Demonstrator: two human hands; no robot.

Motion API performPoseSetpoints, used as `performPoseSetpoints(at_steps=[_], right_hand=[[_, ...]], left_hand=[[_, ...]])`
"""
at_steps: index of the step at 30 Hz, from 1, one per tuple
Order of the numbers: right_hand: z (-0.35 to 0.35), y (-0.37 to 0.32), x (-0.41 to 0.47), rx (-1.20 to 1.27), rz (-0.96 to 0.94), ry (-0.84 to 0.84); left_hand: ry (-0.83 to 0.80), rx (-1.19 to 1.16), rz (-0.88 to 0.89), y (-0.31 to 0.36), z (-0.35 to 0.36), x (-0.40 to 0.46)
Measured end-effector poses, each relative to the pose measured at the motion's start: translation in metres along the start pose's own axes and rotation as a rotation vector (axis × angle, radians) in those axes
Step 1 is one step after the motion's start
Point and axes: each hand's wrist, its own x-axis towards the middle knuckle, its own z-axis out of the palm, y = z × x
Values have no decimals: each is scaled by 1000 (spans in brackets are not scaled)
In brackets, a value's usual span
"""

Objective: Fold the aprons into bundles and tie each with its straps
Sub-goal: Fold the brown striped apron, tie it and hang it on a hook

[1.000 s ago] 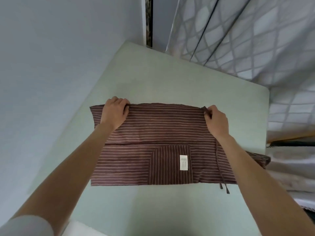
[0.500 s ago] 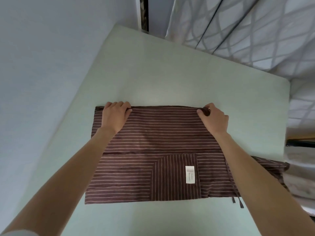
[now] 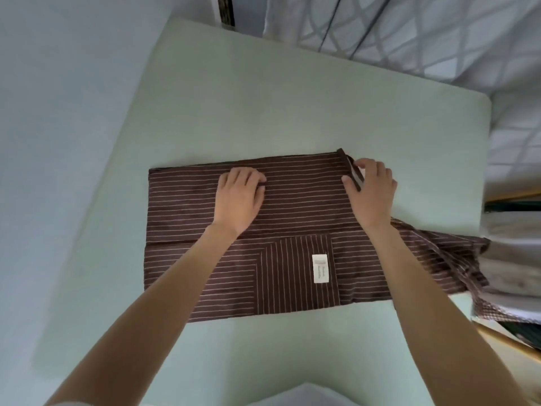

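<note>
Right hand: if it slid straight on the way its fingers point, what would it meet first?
The right hand points away from the person, past the apron's far corner. Its fingers touch the strap there; beyond that only bare table shows up to the far edge, so the way looks free.

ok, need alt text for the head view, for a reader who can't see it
A person's two hands work on a brown striped apron lying folded flat on a pale table: the left hand rests on the cloth, the right hand holds a strap at its far right corner. A white label faces up.
</note>
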Motion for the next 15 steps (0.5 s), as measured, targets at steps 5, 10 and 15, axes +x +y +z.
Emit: performPoseSetpoints(at_steps=[5, 10, 15], right_hand=[[-34, 58, -111, 111, 98, 127], [-60, 144, -175, -96, 146, 195], [-74, 195, -167, -167, 213, 47]], left_hand=[[-218, -195, 229, 111, 27, -43], [-453, -92, 279, 182, 59, -74], [-556, 7, 250, 194, 77, -94]])
